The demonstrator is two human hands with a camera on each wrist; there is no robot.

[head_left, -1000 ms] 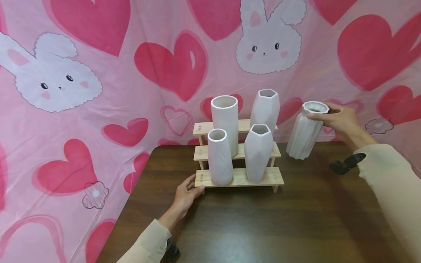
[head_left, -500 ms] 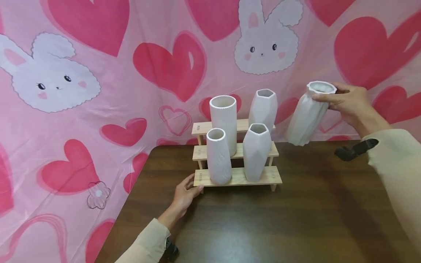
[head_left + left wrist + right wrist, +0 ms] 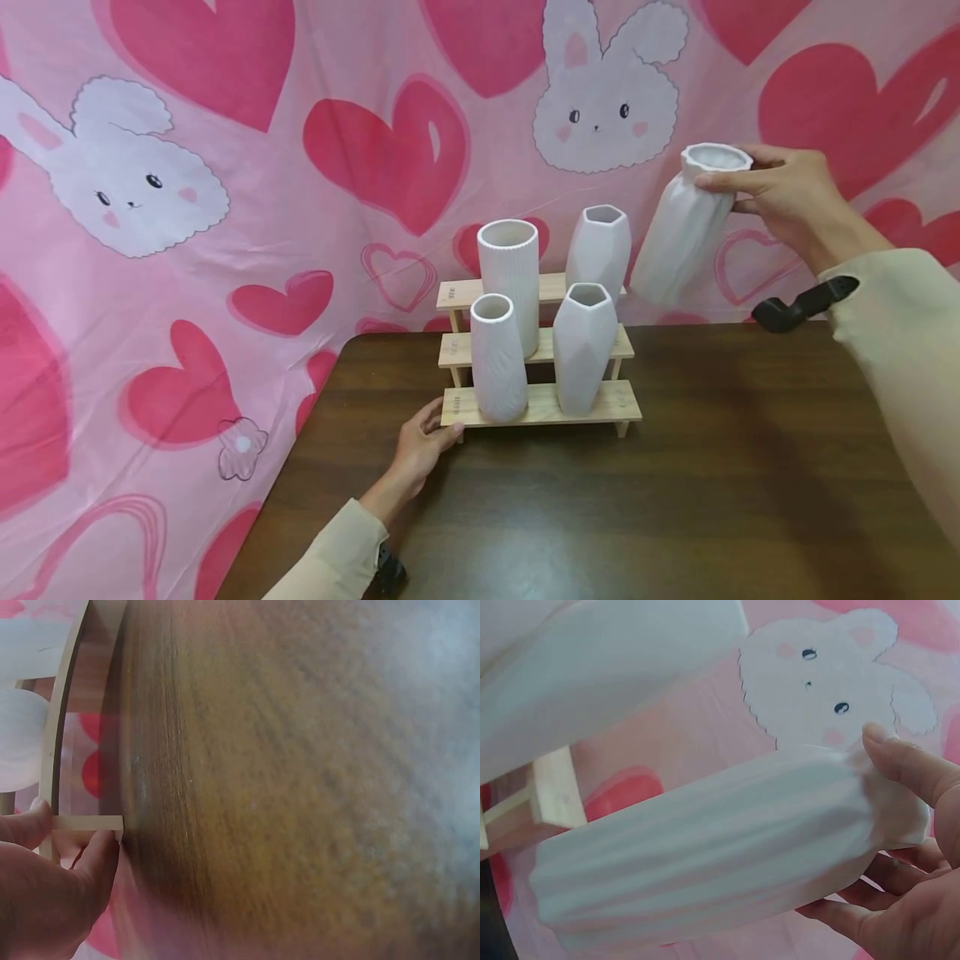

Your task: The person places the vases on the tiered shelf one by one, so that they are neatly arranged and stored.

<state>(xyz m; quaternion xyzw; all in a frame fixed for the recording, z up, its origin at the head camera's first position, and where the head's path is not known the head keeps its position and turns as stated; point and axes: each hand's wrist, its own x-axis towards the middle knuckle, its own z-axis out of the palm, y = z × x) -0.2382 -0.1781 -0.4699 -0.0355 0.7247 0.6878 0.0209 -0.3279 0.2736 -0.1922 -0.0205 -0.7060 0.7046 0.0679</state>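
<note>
My right hand (image 3: 806, 196) grips a white fluted vase (image 3: 678, 233) by its neck. The vase hangs tilted in the air, mouth up to the right, base just right of the stand. My left hand (image 3: 415, 446) holds the front left corner of a three-step wooden stand (image 3: 542, 404), its thumb on the lowest shelf's edge and a finger at the short leg (image 3: 94, 823). On the bottom step stand a slim round vase (image 3: 498, 362) and a faceted vase (image 3: 585, 350). Behind them are a ribbed cylinder vase (image 3: 513, 267) and another faceted vase (image 3: 598, 250), its base hidden.
The stand sits on a dark brown wooden table (image 3: 600, 508), near its back edge. Right behind hangs a pink cloth (image 3: 277, 208) printed with hearts and rabbits. Bare tabletop lies in front of the stand and to its right.
My right hand has raised the fluted vase off the table, first up and rightward, then higher and slightly left toward the stand. The left hand keeps its place on the stand's corner.
</note>
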